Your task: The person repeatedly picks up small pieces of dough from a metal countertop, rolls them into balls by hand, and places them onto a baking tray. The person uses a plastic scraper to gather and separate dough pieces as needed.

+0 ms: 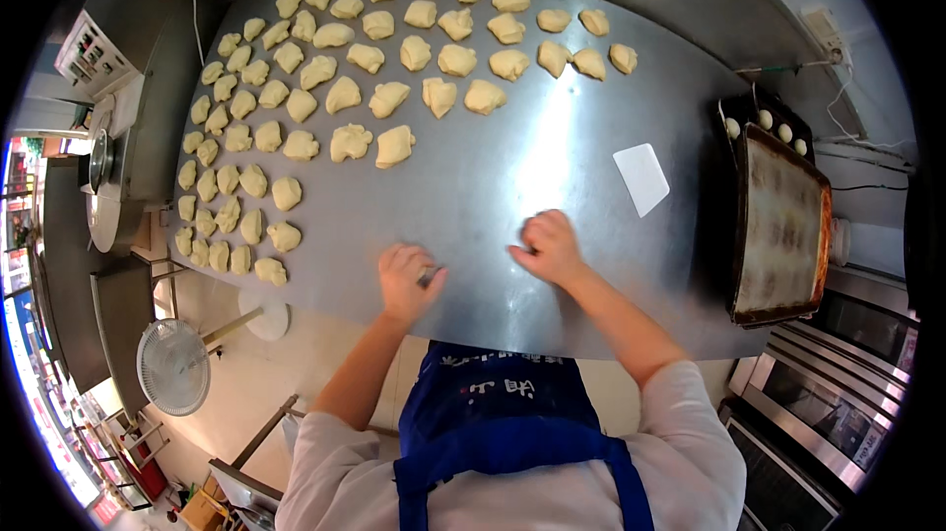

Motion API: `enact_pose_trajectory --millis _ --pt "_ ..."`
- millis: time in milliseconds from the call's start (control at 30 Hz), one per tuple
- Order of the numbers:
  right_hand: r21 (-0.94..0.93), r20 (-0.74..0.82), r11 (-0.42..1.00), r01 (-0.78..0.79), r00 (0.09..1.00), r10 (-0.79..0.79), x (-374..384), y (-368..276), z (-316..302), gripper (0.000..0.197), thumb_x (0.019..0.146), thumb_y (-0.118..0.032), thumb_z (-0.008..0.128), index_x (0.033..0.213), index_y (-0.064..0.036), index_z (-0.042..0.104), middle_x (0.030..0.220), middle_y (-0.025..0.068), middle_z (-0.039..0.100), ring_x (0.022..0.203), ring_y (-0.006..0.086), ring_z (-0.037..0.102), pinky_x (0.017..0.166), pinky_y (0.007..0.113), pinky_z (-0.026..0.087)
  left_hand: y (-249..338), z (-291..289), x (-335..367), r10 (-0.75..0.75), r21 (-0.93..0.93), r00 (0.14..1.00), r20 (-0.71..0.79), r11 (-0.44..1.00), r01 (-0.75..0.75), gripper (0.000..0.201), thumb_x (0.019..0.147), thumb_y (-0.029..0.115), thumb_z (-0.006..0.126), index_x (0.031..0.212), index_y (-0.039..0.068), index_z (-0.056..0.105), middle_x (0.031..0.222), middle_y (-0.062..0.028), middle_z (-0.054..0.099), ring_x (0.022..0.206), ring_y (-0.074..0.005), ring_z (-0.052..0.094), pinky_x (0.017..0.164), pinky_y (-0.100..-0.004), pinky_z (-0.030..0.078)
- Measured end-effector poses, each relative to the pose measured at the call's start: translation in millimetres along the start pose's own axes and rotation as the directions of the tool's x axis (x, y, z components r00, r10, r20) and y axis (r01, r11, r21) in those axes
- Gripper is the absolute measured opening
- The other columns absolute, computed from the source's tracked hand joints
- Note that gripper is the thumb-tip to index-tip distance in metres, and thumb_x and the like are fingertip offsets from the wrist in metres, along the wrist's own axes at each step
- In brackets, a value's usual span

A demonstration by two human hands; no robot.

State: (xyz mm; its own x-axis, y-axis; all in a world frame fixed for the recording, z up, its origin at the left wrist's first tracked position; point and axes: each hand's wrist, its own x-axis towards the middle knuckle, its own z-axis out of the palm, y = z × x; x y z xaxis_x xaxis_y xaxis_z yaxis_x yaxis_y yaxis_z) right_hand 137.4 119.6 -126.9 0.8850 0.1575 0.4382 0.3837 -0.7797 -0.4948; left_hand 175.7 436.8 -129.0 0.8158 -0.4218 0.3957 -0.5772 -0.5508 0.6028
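Observation:
Both my hands rest low over the steel table, near its front edge. My left hand (404, 282) is curled, with a small dark spot showing between thumb and fingers. To its right, my right hand (552, 249) is also curled inward, with a dark gap at the thumb. Whatever lies inside either hand is hidden. Rows of pale yellow dough pieces cover the table's left and far side; one dough piece (396, 147) lies nearest ahead of my left hand. A flat white scraper (642, 179) lies on the table, beyond and right of my right hand.
On the right edge stands a browned baking tray (781, 226), with several round pale balls in a dark tray (729, 107) behind it. Ovens (823, 354) are at lower right. A fan (173, 365) stands left of the steel table (473, 186).

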Motion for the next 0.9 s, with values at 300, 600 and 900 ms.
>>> enact_pose_trajectory --millis 300,600,900 --pt "-0.181 -0.08 0.983 0.008 0.996 -0.023 70 59 -12 0.03 0.07 -0.03 0.086 0.081 -0.0144 0.063 0.091 0.0047 0.062 0.089 0.0286 0.06 0.08 0.044 0.048 -80 -3 53 0.048 0.149 0.998 0.04 0.987 -0.053 0.026 0.068 0.023 0.089 0.079 0.015 0.067 0.086 -0.001 0.067 0.09 -0.0275 0.063 0.081 -0.0404 0.048" --pt "-0.187 0.036 0.95 0.251 0.968 -0.249 104 25 50 0.03 0.073 -0.029 0.085 0.074 -0.0148 0.059 0.086 0.0015 0.061 0.091 0.0258 0.061 0.084 0.044 0.047 -9 39 96 -0.038 0.207 0.992 0.118 0.978 0.013 0.032 0.064 0.032 0.091 0.073 0.017 0.064 0.082 -0.0022 0.066 0.087 -0.0304 0.064 0.077 -0.0432 0.049" --pt "0.091 0.021 0.986 0.141 0.989 -0.144 57 32 17 0.026 0.07 -0.025 0.086 0.077 -0.0126 0.064 0.091 0.001 0.062 0.092 0.0268 0.061 0.083 0.043 0.049 -38 10 21 -0.083 -0.068 0.993 -0.084 0.995 0.077 0.028 0.064 0.021 0.092 0.079 0.014 0.07 0.083 -0.0041 0.069 0.088 -0.03 0.068 0.085 -0.0438 0.054"
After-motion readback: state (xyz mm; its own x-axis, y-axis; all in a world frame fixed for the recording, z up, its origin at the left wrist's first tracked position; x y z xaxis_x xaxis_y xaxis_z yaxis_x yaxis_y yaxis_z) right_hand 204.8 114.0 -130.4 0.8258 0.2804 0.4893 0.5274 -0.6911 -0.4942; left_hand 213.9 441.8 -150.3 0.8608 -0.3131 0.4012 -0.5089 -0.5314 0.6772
